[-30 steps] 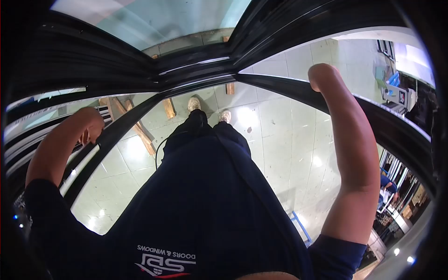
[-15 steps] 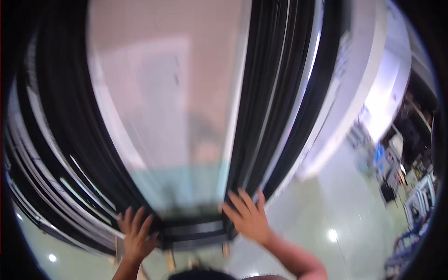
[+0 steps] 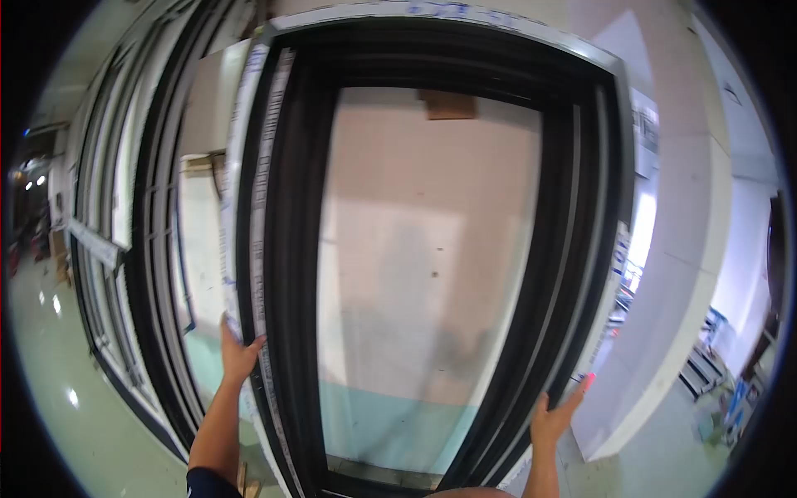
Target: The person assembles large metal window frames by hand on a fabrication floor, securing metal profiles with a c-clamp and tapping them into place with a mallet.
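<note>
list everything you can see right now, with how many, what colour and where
big frame: 1, black with whitish outer edges, upright in the centre
pane: 1, see-through, inside the big frame
brown patch: 1, brown, at the pane's top
other frames: several, black and silvery, left
wall: white, right
floor: pale green, lower left and right
wood pieces: count unclear, light brown, bottom left
clutter: count unclear, partly blue, far right, blurred
sleeve: 1, dark blue, on the left arm
left grip: 1, bare, at the big frame's left edge
right grip: 1, bare, at its right edge
</note>
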Available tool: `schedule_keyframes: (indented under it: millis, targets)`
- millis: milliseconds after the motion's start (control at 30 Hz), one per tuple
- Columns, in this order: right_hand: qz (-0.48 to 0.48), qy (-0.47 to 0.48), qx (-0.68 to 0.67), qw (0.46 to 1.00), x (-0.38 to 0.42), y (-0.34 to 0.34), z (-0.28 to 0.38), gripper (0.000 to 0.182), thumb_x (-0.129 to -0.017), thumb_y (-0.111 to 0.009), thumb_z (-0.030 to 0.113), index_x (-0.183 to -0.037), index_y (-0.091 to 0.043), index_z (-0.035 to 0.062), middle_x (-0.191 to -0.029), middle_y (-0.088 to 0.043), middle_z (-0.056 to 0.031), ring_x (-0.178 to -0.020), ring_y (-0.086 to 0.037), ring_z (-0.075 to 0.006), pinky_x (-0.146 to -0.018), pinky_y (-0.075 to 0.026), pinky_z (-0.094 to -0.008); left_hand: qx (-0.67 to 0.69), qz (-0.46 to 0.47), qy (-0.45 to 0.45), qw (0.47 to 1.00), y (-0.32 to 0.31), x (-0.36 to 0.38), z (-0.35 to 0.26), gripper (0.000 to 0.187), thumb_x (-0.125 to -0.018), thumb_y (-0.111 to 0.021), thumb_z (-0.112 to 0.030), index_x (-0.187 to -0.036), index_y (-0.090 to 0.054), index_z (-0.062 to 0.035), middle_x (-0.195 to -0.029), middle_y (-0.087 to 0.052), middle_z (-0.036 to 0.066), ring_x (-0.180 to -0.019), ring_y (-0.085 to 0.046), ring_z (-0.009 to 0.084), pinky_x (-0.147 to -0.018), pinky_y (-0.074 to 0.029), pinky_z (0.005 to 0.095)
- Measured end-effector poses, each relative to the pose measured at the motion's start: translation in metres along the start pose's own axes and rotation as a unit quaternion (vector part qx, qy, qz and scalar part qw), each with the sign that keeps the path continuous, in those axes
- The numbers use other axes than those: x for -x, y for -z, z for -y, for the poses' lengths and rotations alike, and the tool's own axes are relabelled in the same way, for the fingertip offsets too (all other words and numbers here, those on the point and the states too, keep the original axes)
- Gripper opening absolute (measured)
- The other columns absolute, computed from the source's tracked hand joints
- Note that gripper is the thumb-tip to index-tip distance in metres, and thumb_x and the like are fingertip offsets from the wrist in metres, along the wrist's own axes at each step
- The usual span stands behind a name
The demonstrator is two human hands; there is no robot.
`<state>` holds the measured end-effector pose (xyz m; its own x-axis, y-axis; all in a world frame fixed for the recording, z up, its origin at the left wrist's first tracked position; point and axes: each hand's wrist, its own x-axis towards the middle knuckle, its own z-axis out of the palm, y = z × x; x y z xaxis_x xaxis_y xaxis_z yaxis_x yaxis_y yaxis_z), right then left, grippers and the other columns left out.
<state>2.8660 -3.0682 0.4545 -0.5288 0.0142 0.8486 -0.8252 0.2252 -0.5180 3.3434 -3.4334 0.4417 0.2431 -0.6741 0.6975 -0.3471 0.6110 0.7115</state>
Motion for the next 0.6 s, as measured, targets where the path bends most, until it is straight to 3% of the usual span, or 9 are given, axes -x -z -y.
schedule_keyframes:
  millis: [100,133,367,400,433,500,533,567,600]
  targets:
    - [-0.001,-0.017,-0.005,1.0,-0.002,-0.004,-0.001,0.084,-0.075,-0.061,-0.005,-0.147,-0.018,-0.0012,-0.147,-0.03,-0.0273,-0.137,-0.03,-0.0407,-0.113,-0.024,-0.0407,0.026,0.01,0.042,0.999,0.003,-0.011,-0.006,0.072,-0.071,-0.077,-0.009,-0.131,-0.039,0.0035,-0.11,-0.062,0.024,-0.105,-0.061,0.0346,-0.092,-0.047,0.0365]
    - [-0.001,-0.04,0.01,0.999,-0.001,-0.006,-0.007,0.084,-0.074,-0.061,-0.005,-0.147,-0.019,-0.0001,-0.146,-0.032,-0.0277,-0.136,-0.032,-0.0409,-0.113,-0.024,-0.0408,0.036,0.031,0.038,0.998,0.004,-0.014,-0.003,0.054,-0.073,-0.074,-0.006,-0.12,-0.049,0.0045,-0.104,-0.065,0.02,-0.098,-0.064,0.0302,-0.088,-0.048,0.0358]
    - [0.037,-0.12,-0.02,0.992,0.003,-0.009,-0.029,0.075,-0.081,-0.061,0.001,-0.146,-0.023,0.001,-0.143,-0.036,-0.0277,-0.134,-0.035,-0.0413,-0.111,-0.026,-0.0396,0.099,0.033,0.032,0.994,-0.005,-0.018,0.011,0.046,-0.074,-0.073,-0.009,-0.113,-0.052,0.0051,-0.101,-0.066,0.018,-0.093,-0.064,0.0267,-0.087,-0.048,0.0345]
    - [0.056,-0.158,-0.031,0.985,0.005,-0.007,-0.03,0.073,-0.083,-0.061,0.004,-0.146,-0.023,0.0009,-0.144,-0.035,-0.0268,-0.134,-0.035,-0.0401,-0.111,-0.026,-0.0392,0.084,0.036,0.038,0.995,-0.004,-0.017,0.011,0.053,-0.074,-0.073,-0.012,-0.118,-0.051,0.0063,-0.106,-0.064,0.021,-0.1,-0.062,0.0297,-0.09,-0.047,0.0347]
    - [0.051,-0.167,-0.021,0.984,0.009,-0.005,-0.033,0.073,-0.083,-0.061,0.004,-0.146,-0.023,0.0009,-0.144,-0.035,-0.0268,-0.134,-0.035,-0.0401,-0.111,-0.026,-0.0392,0.026,0.021,0.079,0.996,-0.005,-0.014,0.02,0.066,-0.075,-0.073,-0.014,-0.129,-0.043,0.0076,-0.124,-0.054,0.025,-0.117,-0.053,0.0322,-0.102,-0.038,0.0353]
    - [0.061,-0.097,-0.047,0.992,0.019,0.0,-0.042,0.073,-0.086,-0.061,0.011,-0.147,-0.022,0.0017,-0.146,-0.032,-0.0229,-0.135,-0.034,-0.0363,-0.109,-0.029,-0.041,0.007,-0.027,-0.023,0.999,-0.011,0.003,0.025,0.081,-0.075,-0.073,-0.013,-0.139,-0.028,0.007,-0.142,-0.034,0.027,-0.134,-0.035,0.0346,-0.111,-0.025,0.0386]
    - [0.051,-0.086,-0.11,0.989,0.028,0.005,-0.046,0.073,-0.088,-0.06,0.017,-0.148,-0.02,0.0048,-0.146,-0.031,-0.019,-0.127,-0.041,-0.0318,-0.103,-0.035,-0.0416,-0.058,-0.064,-0.073,0.994,-0.013,0.018,0.025,0.083,-0.076,-0.073,-0.012,-0.141,-0.024,0.0055,-0.146,-0.027,0.027,-0.137,-0.028,0.0368,-0.113,-0.02,0.0431]
    - [0.065,-0.152,-0.126,0.978,0.044,0.017,-0.056,0.073,-0.089,-0.059,0.02,-0.149,-0.02,0.0086,-0.144,-0.032,-0.0163,-0.117,-0.047,-0.0273,-0.096,-0.04,-0.0397,-0.117,-0.094,-0.127,0.98,-0.014,0.036,0.02,0.086,-0.076,-0.072,-0.011,-0.143,-0.019,0.004,-0.15,-0.02,0.026,-0.139,-0.021,0.039,-0.114,-0.015,0.0477]
    - [0.054,-0.158,-0.128,0.978,0.063,0.028,-0.07,0.073,-0.088,-0.059,0.019,-0.149,-0.021,0.0111,-0.141,-0.035,-0.014,-0.107,-0.049,-0.0234,-0.091,-0.041,-0.0365,-0.153,-0.081,-0.19,0.966,-0.012,0.056,0.004,0.085,-0.076,-0.071,-0.009,-0.143,-0.019,0.003,-0.15,-0.019,0.026,-0.139,-0.019,0.0416,-0.113,-0.014,0.0518]
